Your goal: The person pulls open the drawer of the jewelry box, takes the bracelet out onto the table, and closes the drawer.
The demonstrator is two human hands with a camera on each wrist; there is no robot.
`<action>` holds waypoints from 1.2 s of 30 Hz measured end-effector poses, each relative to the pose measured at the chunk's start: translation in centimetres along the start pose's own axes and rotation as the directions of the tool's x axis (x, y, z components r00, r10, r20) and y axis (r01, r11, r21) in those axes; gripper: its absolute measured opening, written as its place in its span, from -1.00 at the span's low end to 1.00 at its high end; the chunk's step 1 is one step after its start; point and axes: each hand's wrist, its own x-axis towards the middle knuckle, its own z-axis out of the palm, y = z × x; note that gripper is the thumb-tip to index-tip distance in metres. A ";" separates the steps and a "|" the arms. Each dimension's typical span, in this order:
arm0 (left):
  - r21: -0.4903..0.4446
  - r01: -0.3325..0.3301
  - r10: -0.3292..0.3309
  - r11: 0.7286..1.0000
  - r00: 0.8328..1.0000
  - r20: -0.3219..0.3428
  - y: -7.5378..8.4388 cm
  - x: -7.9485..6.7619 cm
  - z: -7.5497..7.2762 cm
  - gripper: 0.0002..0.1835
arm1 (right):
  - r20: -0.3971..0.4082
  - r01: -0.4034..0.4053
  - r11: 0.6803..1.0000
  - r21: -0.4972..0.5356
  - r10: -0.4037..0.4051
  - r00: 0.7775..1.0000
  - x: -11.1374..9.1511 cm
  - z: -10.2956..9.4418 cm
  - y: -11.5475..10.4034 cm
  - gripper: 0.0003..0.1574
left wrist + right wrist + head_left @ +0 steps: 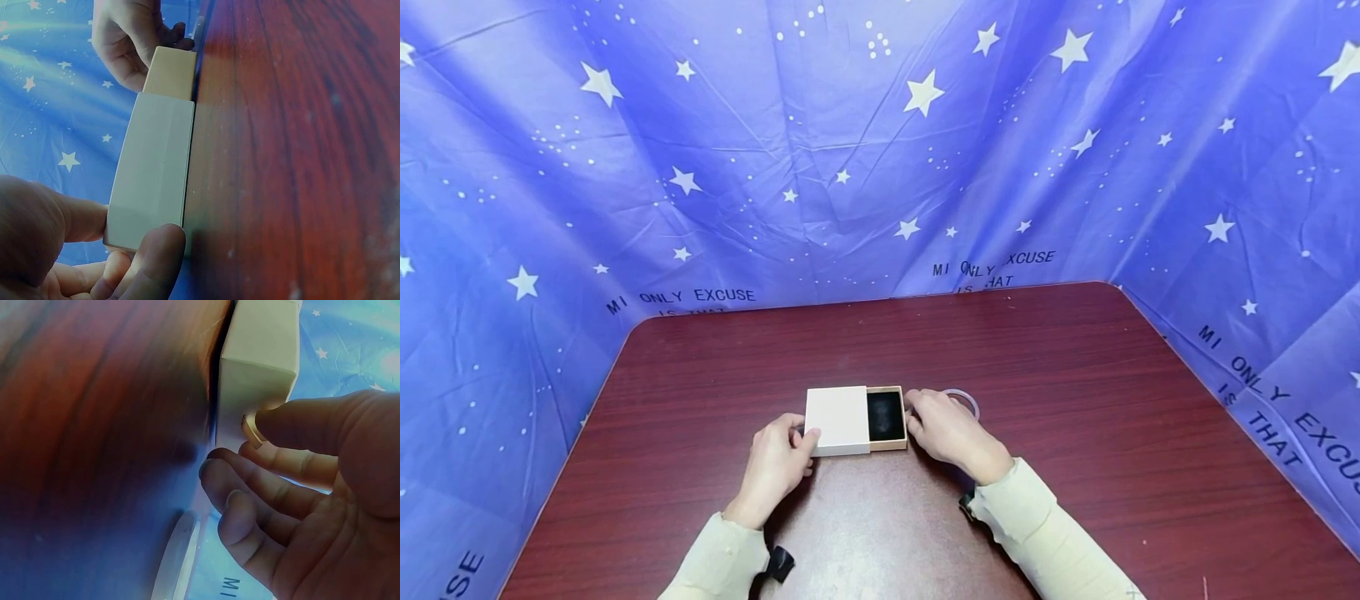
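Observation:
A white cardboard drawer box (837,419) lies on the table, its tan inner drawer (887,445) partly out to the right. Black lining (884,416) shows inside the drawer. My left hand (775,458) holds the left end of the white sleeve, thumb at its near corner. At the drawer's right end, my right hand (951,429) pinches a small pull tab (251,430) between thumb and forefinger. The other fingers are bent loosely below. Behind the right hand lies a pale, clear-looking ring (972,402), like a bangle, partly hidden by that hand.
The dark red wooden table (1037,350) extends on all sides of the box. A blue curtain (850,150) with white stars hangs behind the table and along its sides. A black strap (780,564) is on the left wrist.

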 end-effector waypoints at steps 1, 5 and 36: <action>-0.002 0.000 0.000 1.000 1.000 0.000 0.0 0.0 0.0 -0.66 | -0.001 0.001 1.000 0.000 -0.001 1.000 0.0 0.0 0.0 -0.94; -0.009 -0.005 0.005 1.000 1.000 -0.003 0.0 0.1 0.1 -0.67 | -0.002 0.005 1.000 -0.002 -0.005 1.000 0.1 0.0 0.0 -0.95; 0.023 -0.018 0.018 1.000 1.000 -0.002 -0.1 0.0 0.1 -0.66 | -0.001 0.012 1.000 0.024 -0.012 1.000 0.0 0.3 -0.2 -0.94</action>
